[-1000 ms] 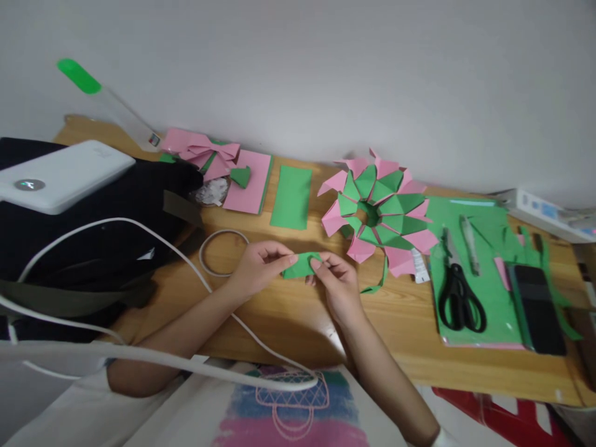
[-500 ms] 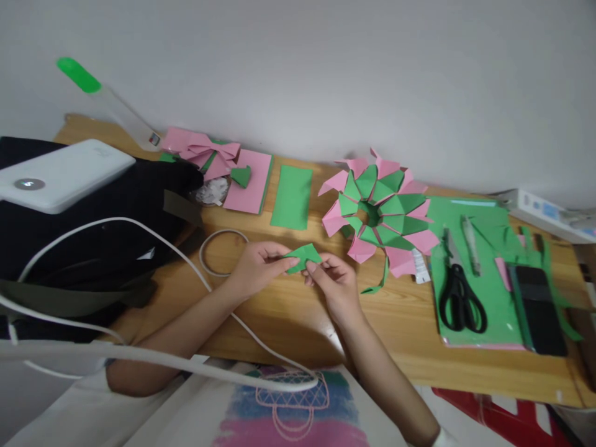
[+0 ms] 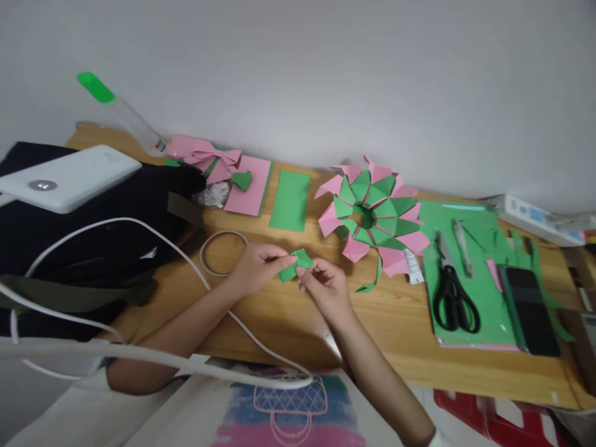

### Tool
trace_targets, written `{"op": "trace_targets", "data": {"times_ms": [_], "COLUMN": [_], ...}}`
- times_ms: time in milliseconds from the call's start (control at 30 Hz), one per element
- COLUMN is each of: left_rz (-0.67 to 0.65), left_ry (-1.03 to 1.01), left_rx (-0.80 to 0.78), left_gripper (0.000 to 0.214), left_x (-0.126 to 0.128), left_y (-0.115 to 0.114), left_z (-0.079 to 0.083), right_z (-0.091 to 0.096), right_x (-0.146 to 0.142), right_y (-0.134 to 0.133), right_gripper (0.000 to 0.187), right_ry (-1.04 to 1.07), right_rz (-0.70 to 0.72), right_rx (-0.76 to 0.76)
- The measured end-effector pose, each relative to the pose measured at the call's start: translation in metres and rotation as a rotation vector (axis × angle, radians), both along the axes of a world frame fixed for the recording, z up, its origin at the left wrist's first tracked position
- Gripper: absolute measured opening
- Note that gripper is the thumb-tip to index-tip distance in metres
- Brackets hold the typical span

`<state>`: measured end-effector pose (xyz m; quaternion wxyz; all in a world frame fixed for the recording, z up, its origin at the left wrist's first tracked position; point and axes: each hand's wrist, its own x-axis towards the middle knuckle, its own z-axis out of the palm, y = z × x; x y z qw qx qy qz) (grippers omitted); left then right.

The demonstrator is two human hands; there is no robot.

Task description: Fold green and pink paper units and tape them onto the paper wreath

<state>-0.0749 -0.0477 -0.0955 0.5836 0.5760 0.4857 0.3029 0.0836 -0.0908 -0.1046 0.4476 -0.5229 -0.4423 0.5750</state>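
the left hand point(image 3: 256, 268) and the right hand point(image 3: 331, 290) meet nearly thumb to thumb above the table point(image 3: 274, 320), each pinching the small green paper piece point(image 3: 287, 273) held between them. compared with half a second ago, its broad peaked outline gives way to a more angular one, a corner standing up beside the thumbs; this indicates that folding is in progress and the shape not yet settled, though the fingers appear to hide the crease itself. beyond the hands lies a flat green sheet point(image 3: 289, 202), uncreased and unmoved; to its right, the pink-and-green paper ring point(image 3: 391, 225) also rests in place. farther right, black-handled scissors point(image 3: 449, 279) lie on a green paper pack point(image 3: 487, 279).
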Motion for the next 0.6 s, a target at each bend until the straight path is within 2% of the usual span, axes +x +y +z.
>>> {"op": "trace_targets", "data": {"times_ms": [167, 400, 467, 600], "left_rz": [-0.092, -0.225, -0.19, -0.035], "left_ry": [-0.034, -0.077, -0.089, -0.143], "left_rx": [-0.032, -0.023, 0.011, 0.102], "left_gripper": [0.039, 0.023, 0.022, 0.016], "left_x": [-0.002, 0.008, 0.014, 0.027], "left_y": [0.0, -0.014, -0.017, -0.021], "left_z": [0.01, 0.048, 0.055, 0.061], "right_z": [0.015, 0.049, 0.055, 0.059], "right_x": [-0.002, 0.009, 0.014, 0.024], "right_y": [-0.01, -0.022, -0.023, -0.026], "right_gripper": [0.033, 0.021, 0.021, 0.024], "right_ry": [-0.029, -0.013, -0.013, -0.013], "right_rz": [-0.075, -0.235, -0.246, -0.247], "right_rx": [0.062, 0.148, 0.168, 0.202]}}
